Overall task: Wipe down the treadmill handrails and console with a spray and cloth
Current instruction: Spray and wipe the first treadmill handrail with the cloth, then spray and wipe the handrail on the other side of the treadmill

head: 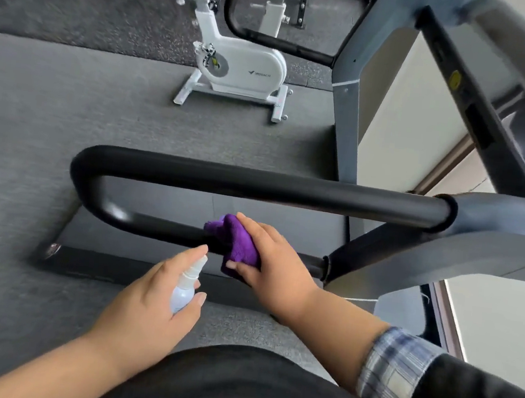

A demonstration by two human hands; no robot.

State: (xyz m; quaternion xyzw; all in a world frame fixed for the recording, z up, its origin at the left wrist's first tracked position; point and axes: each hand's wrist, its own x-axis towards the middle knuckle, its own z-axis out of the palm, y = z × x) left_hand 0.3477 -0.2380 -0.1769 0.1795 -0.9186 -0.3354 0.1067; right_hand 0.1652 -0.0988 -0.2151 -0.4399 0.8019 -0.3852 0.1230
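Purple cloth gripped in our right hand on the lower handrail, our left hand clasping the spray bottle

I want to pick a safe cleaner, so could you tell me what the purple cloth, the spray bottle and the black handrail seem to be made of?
The purple cloth looks like soft, fuzzy microfibre; it bunches thickly. The spray bottle seems translucent pale plastic with a white nozzle. The black handrail looks matte and padded on its upper bar, likely foam or rubber; its lower bar shows a glossy highlight, perhaps painted metal.
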